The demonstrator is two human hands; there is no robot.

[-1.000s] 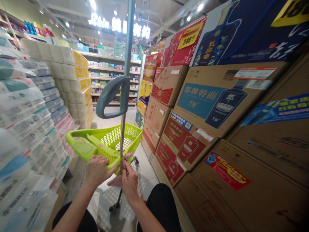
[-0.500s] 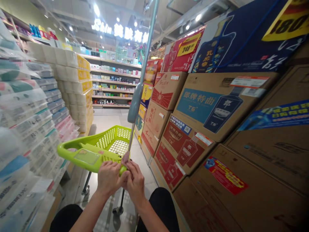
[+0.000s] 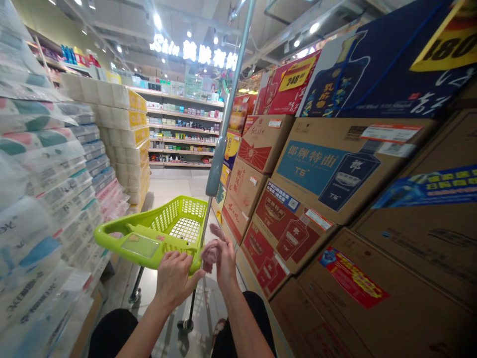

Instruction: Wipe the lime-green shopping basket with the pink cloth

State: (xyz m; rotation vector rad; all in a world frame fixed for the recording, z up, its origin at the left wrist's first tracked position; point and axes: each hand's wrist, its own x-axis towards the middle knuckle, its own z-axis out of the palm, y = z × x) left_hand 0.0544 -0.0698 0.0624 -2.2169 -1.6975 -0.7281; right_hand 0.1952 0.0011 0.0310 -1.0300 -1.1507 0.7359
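Note:
A lime-green shopping cart (image 3: pixel 112 237) with a perforated basket stands in front of me. My left hand (image 3: pixel 174 278) rests with curled fingers over the near right corner of its rim, the thumb pointing right. In my right hand (image 3: pixel 226 266) is a crumpled mauve cloth (image 3: pixel 211 252), bunched between the fingers just right of the cart's corner. A long grey pole (image 3: pixel 216 169) with a thicker sleeve rises at the cart's right side. Its lower end is hidden behind the cart and the cloth.
Cardboard cartons (image 3: pixel 316 164) are stacked high along the right, close to the cart. On the left stand piles of wrapped tissue packs (image 3: pixel 63 184) and paper rolls (image 3: pixel 119 129). Shelves of small goods (image 3: pixel 182 124) line the back. Tiled floor (image 3: pixel 175 184) runs between.
My hands have moved apart. The right hand has drawn the mauve cloth rightward off the corner by the pole, and more of the cloth shows. My left hand stays at the rim.

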